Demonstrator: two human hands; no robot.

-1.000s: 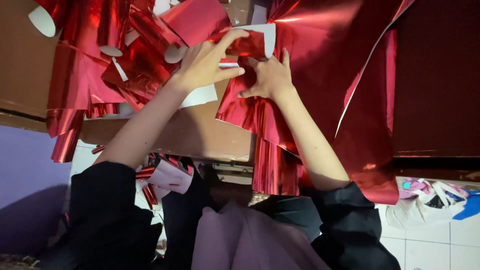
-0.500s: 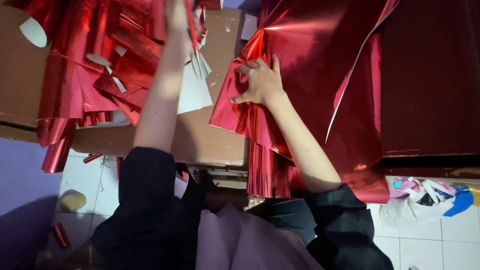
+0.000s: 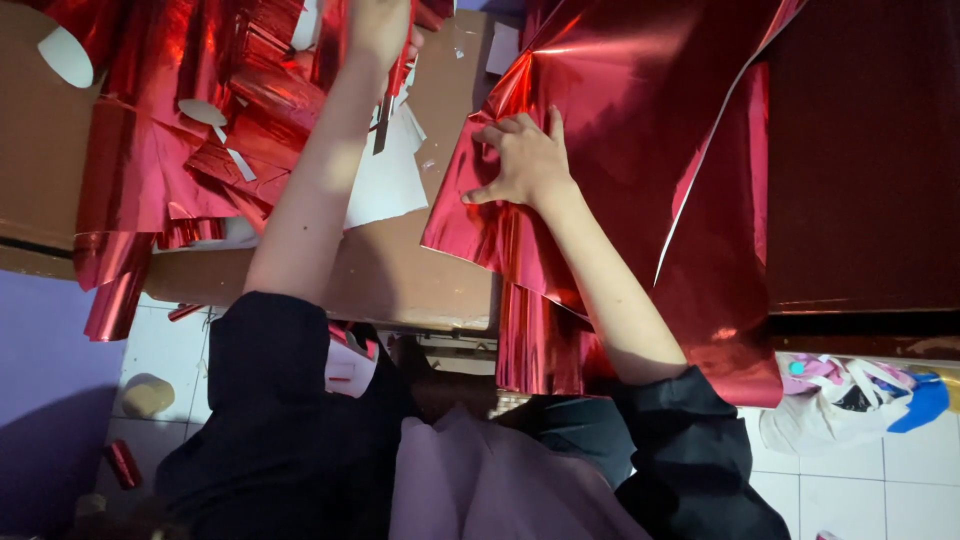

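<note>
my right hand [image 3: 525, 160] lies spread, fingers apart, pinning the big red foil sheet [image 3: 640, 130] flat on the cardboard table [image 3: 400, 270], while my left hand [image 3: 380, 30] grips a foil strip [image 3: 388, 100] above the scrap pile [image 3: 190, 130].

left hand [image 3: 378, 25] cut off by top edge, its grip unclear

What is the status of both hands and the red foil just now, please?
Left hand reaching into red foil scraps, grip hidden. Right hand flat, fingers spread, on big red foil sheet. White paper between them.
</note>
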